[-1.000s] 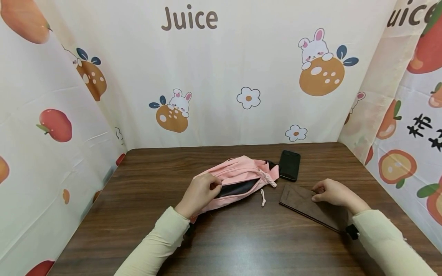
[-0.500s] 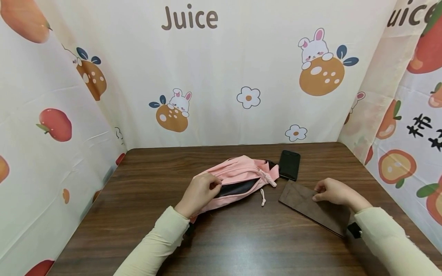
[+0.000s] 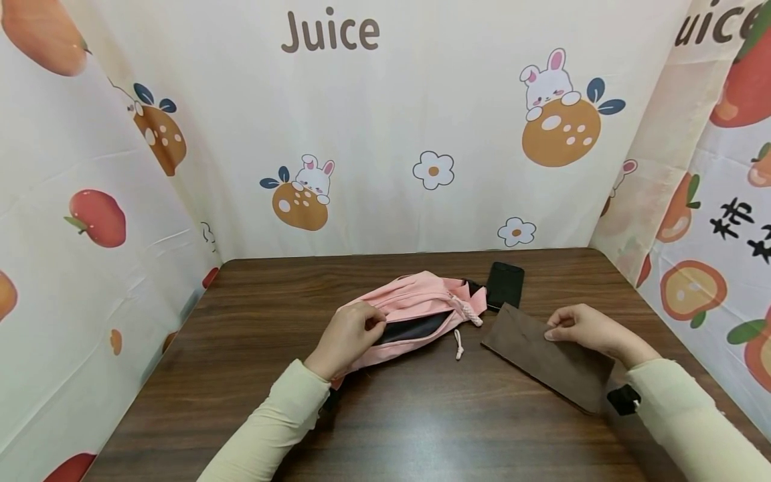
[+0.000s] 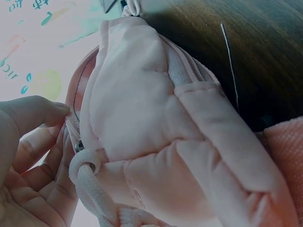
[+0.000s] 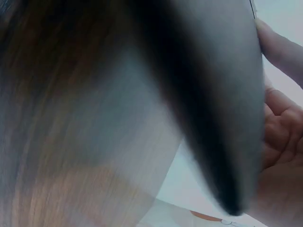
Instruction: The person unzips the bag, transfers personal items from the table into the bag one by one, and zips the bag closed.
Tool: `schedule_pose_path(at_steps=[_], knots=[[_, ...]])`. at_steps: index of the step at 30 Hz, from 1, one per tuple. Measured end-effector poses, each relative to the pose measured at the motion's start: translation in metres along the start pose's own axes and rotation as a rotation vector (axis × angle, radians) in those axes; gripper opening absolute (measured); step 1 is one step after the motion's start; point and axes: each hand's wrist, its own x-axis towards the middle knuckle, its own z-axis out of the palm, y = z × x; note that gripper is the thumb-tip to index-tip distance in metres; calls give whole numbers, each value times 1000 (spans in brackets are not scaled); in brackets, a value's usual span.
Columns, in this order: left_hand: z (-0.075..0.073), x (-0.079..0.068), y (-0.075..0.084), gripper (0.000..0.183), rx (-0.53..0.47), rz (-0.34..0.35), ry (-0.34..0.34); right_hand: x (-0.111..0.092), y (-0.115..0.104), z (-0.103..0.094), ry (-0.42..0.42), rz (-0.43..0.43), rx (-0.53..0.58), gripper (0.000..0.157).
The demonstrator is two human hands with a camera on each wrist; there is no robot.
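Note:
A pink waist bag (image 3: 415,292) lies on the table with its zipped opening spread, showing a dark lining (image 3: 417,328). My left hand (image 3: 348,340) pinches the edge of that opening at its left side. In the left wrist view, thumb and fingertips hold the rim beside the zip pull with its pale cord (image 4: 87,177). To the right, a flat brown wallet (image 3: 545,355) is pinched at its far edge by my right hand (image 3: 596,333). The wallet looks tilted and lifted from the table. It fills much of the right wrist view, blurred, hiding part of the fingers.
A black phone (image 3: 506,284) lies behind the wallet, close to the bag's right end. A thin pale cord (image 3: 459,345) trails from the bag onto the brown wooden table (image 3: 409,428). Printed curtains (image 3: 385,120) stand at the back and both sides.
My right hand has raised and tilted the wallet, and its far left corner has shifted up towards the phone. The left hand and the bag have stayed still.

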Motion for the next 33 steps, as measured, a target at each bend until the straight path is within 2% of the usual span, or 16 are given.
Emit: schedule_pose_path(at_steps=[4, 8, 12, 15, 20, 22, 24, 30, 33], knots=[[0, 0, 0, 11, 0, -3, 0, 0, -2, -4, -20, 23, 91, 29], [0, 1, 0, 11, -2, -3, 2, 1, -3, -7, -29, 8, 92, 31], [0, 0, 0, 11, -4, -8, 1, 1, -4, -8, -34, -10, 140, 31], [0, 0, -1, 11, -5, -11, 2, 1, -7, -5, -18, -14, 207, 25], [0, 0, -1, 11, -16, -23, 3, 3, -12, 7, 35, 3, 355, 5], [0, 0, 0, 10, -18, -30, 3, 4, -15, 12, 59, 10, 403, 4], [0, 0, 0, 9, -18, -37, 1, 6, -19, 18, 73, 18, 442, 10], [0, 0, 0, 9, -15, -40, 10, 9, -31, 33, 34, 69, 524, 64], [1, 0, -1, 10, -9, -29, 24, 9, -37, 40, 9, 79, 508, 71]])
